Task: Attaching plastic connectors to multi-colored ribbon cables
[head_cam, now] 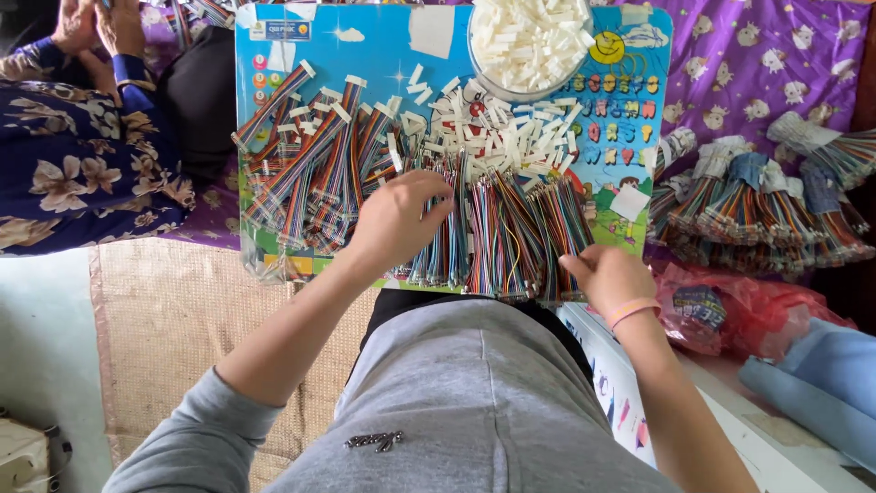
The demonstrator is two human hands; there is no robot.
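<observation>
**Sorting cut wires on the lap board**

We see loose bunches of coloured wires (pixel 497 239) spread across the lower middle of the frame, lying on a bright blue picture board (pixel 383 46) that serves as our worktop. Our left hand (pixel 397 219) rests on the wires at centre, fingers curled down and pressed into the strands as if picking a few out; whether it has a strand pinched we cannot tell. Our right hand (pixel 610 278), with a pink band at the wrist, sits at the lower right edge of the wire pile, fingers folded together against the ends of the strands.

We judge this to be the picking step: separating wires from the bunch. Going on calls for a clean pinch on a few strands without dragging the neighbours.

Just above the wires lies a scatter of small white plastic connectors (pixel 497 128), and a bowl (pixel 529 46) of them stands at top centre. Finished ribbon cables (pixel 301 164) lie left; tied bundles (pixel 766 201) sit right on purple cloth (pixel 776 64). Another person's hands (pixel 96 23) show upper left.
</observation>
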